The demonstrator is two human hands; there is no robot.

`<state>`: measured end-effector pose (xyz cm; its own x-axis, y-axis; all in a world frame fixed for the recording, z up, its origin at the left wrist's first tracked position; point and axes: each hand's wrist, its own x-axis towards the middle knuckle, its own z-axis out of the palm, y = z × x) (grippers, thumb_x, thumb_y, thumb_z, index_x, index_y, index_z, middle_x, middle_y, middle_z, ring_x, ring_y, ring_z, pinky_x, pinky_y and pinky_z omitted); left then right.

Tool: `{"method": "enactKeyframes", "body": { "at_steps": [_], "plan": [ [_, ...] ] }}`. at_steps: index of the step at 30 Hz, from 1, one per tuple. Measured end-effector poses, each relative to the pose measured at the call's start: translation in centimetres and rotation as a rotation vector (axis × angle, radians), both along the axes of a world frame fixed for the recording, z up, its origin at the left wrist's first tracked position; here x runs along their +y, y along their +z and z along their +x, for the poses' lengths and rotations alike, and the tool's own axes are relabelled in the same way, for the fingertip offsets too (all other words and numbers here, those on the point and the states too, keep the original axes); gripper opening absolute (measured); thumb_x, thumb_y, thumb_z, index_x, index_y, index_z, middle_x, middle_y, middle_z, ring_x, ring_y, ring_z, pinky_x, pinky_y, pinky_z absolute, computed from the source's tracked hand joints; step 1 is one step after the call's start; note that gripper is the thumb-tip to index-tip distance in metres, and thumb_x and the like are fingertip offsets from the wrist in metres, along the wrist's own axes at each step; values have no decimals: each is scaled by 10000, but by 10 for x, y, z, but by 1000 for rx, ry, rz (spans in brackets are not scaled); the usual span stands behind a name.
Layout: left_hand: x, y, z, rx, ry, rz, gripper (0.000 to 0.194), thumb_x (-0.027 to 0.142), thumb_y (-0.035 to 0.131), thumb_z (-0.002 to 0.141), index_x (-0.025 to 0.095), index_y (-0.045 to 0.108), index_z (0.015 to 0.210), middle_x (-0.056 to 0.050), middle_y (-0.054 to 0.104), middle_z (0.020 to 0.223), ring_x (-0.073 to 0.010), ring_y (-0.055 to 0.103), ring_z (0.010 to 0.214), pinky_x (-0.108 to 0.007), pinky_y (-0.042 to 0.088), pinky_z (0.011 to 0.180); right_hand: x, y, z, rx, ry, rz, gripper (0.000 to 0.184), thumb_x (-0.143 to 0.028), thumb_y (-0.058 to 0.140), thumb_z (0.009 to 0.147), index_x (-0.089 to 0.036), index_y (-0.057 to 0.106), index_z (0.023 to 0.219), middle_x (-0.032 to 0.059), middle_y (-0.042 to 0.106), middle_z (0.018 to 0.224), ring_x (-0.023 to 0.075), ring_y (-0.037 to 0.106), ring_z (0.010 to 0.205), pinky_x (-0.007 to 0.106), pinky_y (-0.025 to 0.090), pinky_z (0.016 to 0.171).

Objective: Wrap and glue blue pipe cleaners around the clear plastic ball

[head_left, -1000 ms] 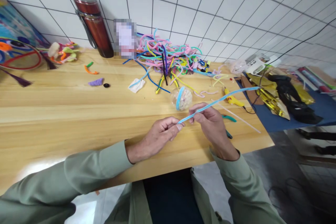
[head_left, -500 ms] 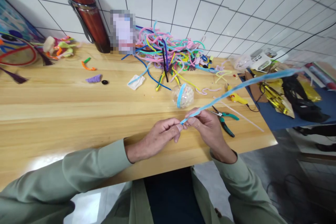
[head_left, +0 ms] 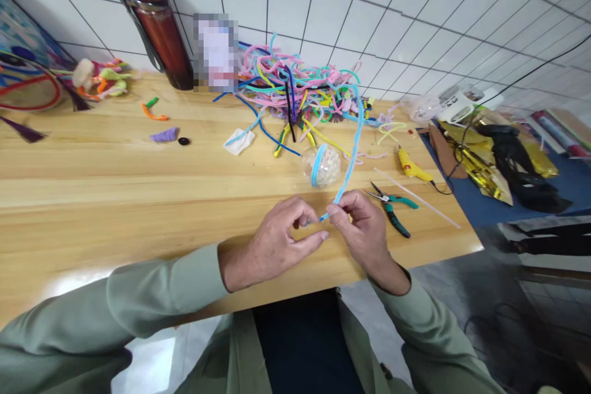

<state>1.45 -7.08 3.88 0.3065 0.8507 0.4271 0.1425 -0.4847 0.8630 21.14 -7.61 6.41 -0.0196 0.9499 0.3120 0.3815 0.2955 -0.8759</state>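
A long light-blue pipe cleaner (head_left: 354, 151) is pinched near its lower end by my right hand (head_left: 362, 231). Its upper part rises and bends over to the left towards the heap behind. Below the pinch, a short darker blue tip pokes out to the left. Close beside that tip is my left hand (head_left: 272, 243), thumb and fingers parted and nothing visibly gripped between them. Just beyond my hands lies a clear plastic ball (head_left: 329, 166) with a light-blue band round it and pale bits inside. Green-handled pliers (head_left: 391, 209) rest open to the right of my right hand.
Tangled pipe cleaners (head_left: 300, 83) are heaped by the wall, with yellow-handled pliers (head_left: 281, 140) in front. A red thermos (head_left: 154, 28) stands at back left. The yellow glue gun (head_left: 413, 167) and its cord lie near the table's right edge.
My left thumb and fingers have parted and come off the pipe cleaner's end. The pipe cleaner has swung from pointing far right to standing up and curling left.
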Motion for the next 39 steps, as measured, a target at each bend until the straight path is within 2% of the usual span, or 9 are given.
{"method": "enactKeyframes", "body": {
  "at_steps": [11,17,20,22,25,28,32,35,39],
  "plan": [
    [-1,8,-2,-71,-182,-359,120,255,620,992,192,622,889,36,590,753,-108,513,670,-237,389,617,-5,-1,1,-119,50,-27,203,-338,689,1004,-241,611,843,-47,622,697,131,585,621,285,466,630],
    [0,8,-5,-243,-238,-488,140,346,657,1013,208,668,994,-9,650,920,-157,591,856,-290,464,781,-2,-6,2,10,85,-98,275,-446,656,1058,-244,605,880,-40,606,748,140,574,678,281,468,657],
    [1,1,-1,-395,-400,-681,267,465,682,1010,198,672,1010,-31,700,915,-180,658,881,-327,498,846,0,-5,-2,28,122,-81,299,-478,636,1073,-247,605,887,-32,626,774,149,596,711,289,496,694],
    [1,-3,2,-413,-493,-794,361,535,696,996,185,656,914,-16,681,814,-145,620,722,-304,470,732,-1,-3,4,-38,159,-33,290,-486,616,1085,-252,628,914,-16,659,817,165,635,757,309,533,742],
    [1,-1,4,-382,-429,-880,381,548,731,963,176,665,910,30,613,714,-85,437,557,-271,329,578,-5,-6,44,-296,143,50,275,-507,618,1077,-277,684,1212,73,754,1147,250,724,1069,410,590,950],
    [2,9,4,-360,-294,-838,318,479,758,923,171,683,899,62,529,629,-85,374,563,-275,274,577,-8,-24,120,-662,-36,126,594,-588,673,1012,-254,581,1494,188,666,1481,377,618,1400,588,507,1172],
    [5,23,1,-403,-252,-806,285,450,730,874,169,693,906,51,534,630,-101,411,593,-284,282,597,-6,-60,212,-975,-189,11,903,-688,649,952,-118,459,1626,303,558,1586,491,518,1489,710,448,1202],
    [8,28,-1,-451,-250,-843,304,442,671,854,160,699,965,37,571,637,-105,410,579,-280,262,577,-7,-76,233,-1037,-171,-49,864,-661,577,993,-81,458,1622,311,568,1562,476,547,1452,672,479,1181],
    [11,30,-2,-462,-249,-828,250,421,669,858,181,646,924,52,566,604,-92,387,541,-271,264,557,-13,-79,219,-1103,-197,33,690,-560,526,1029,-104,550,1546,272,671,1353,446,642,1252,643,538,1070]
  ]
}}
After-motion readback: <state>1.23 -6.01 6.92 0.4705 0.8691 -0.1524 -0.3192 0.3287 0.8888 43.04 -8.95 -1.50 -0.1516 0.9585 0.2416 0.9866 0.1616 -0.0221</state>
